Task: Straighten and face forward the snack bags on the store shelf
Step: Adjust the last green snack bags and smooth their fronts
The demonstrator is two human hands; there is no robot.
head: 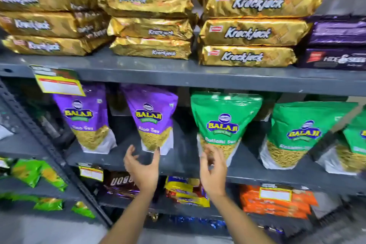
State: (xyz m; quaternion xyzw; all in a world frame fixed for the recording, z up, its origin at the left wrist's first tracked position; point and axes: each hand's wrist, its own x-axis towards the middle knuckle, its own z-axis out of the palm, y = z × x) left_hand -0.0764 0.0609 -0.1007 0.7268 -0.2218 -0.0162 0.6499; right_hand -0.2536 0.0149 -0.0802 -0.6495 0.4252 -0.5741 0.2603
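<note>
On the middle shelf (178,162) stand two purple Balaji Aloo Sev bags, one at the left (86,119) and one nearer the centre (152,117), both upright and facing me. To their right stand a green Balaji Ratlami Sev bag (223,123) and another green bag (301,134). My left hand (141,168) is open just below the centre purple bag, its fingertips close to the bag's bottom edge. My right hand (213,170) is open in front of the lower left corner of the first green bag, holding nothing.
Gold Krackjack packs (255,29) lie stacked on the top shelf with dark purple packs (336,45) at the right. The lower shelf holds brown, yellow (186,192) and orange packs (277,202). A perforated shelf upright (39,134) slants at the left. Yellow price tags (59,83) hang on shelf edges.
</note>
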